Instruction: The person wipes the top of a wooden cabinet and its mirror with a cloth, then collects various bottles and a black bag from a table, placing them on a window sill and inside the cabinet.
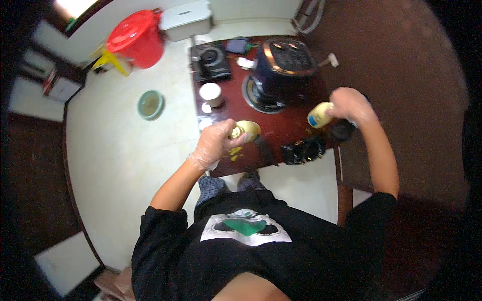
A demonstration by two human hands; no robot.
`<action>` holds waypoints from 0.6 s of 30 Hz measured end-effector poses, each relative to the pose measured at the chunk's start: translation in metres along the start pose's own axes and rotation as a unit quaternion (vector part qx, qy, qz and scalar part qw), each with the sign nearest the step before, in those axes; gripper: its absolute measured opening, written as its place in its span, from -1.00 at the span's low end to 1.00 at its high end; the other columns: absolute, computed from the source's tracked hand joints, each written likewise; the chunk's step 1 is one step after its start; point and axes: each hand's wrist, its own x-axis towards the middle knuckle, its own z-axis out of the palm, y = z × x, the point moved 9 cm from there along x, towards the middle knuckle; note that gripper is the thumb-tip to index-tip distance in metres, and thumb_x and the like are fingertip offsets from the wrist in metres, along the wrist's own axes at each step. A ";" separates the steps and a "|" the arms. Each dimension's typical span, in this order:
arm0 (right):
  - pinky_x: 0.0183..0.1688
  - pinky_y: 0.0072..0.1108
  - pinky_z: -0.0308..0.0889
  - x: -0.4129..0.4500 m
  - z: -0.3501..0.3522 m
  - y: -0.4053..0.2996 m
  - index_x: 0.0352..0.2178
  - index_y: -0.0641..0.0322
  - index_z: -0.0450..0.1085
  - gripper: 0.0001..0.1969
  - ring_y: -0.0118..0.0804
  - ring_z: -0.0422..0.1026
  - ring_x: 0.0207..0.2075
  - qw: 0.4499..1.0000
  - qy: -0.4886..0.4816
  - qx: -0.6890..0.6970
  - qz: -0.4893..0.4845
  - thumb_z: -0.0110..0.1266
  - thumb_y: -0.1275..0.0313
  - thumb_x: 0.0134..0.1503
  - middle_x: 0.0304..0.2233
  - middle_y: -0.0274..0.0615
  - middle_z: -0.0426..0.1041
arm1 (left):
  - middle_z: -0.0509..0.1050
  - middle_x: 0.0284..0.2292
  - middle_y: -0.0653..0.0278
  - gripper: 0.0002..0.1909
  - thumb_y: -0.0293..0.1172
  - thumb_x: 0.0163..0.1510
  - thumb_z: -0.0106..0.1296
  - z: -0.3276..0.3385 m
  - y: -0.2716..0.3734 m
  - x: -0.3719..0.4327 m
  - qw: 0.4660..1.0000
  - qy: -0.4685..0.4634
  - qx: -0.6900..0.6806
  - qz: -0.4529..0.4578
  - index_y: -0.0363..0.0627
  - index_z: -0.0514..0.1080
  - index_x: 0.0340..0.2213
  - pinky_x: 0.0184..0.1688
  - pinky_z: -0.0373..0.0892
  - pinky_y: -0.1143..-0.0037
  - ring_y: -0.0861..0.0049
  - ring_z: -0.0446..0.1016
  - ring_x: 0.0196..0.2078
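Note:
My left hand [216,141], in a clear plastic glove, grips a pale yellow squeeze bottle [251,130] over the front left of the dark red table [269,129]. A second pale yellow bottle [319,114], with a blue patch on it, is held by my right hand [349,103], gloved alike, near the table's right side. Both bottles are tilted. Between and beyond the hands stands a dark air fryer [280,69] with copper trim. Yellow pieces [235,152] lie on the table just below my left hand.
A white cup [211,94] and a black appliance [211,60] occupy the table's left side. Black objects [305,150] sit at its front right edge. On the floor are a green basin [150,104], a lidded red bucket [137,39] and a white stool [187,20].

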 end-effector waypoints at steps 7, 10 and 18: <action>-0.47 -0.42 0.33 0.014 -0.075 -0.168 -0.56 0.39 0.48 -0.59 -0.09 0.42 -0.62 0.980 -0.015 0.158 -0.120 0.13 0.14 -0.16 -0.64 0.08 0.43 | 0.36 -0.68 0.13 -0.68 -0.20 -0.13 0.19 -0.135 -0.103 -0.111 0.993 0.048 0.093 -0.046 -0.16 0.33 -0.54 -0.57 0.33 0.40 0.28 0.40 -0.63; -0.47 -0.43 0.32 0.027 -0.092 -0.259 -0.56 0.41 0.47 -0.58 -0.09 0.41 -0.62 0.958 -0.006 0.182 -0.220 0.13 0.13 -0.12 -0.64 0.09 0.42 | 0.39 -0.66 0.11 -0.61 -0.07 -0.12 0.16 -0.183 -0.161 -0.159 0.978 -0.001 0.176 -0.111 -0.14 0.31 -0.58 -0.55 0.34 0.39 0.26 0.41 -0.61; -0.35 -0.39 0.37 0.064 -0.175 -0.439 -0.48 0.34 0.49 -0.62 -0.02 0.47 -0.47 0.941 0.018 0.122 -0.316 0.16 0.16 -0.14 -0.52 0.06 0.47 | 0.42 -0.63 0.09 -0.61 -0.07 -0.09 0.12 -0.338 -0.250 -0.227 0.955 0.028 0.212 -0.204 -0.15 0.29 -0.59 -0.53 0.34 0.36 0.21 0.42 -0.57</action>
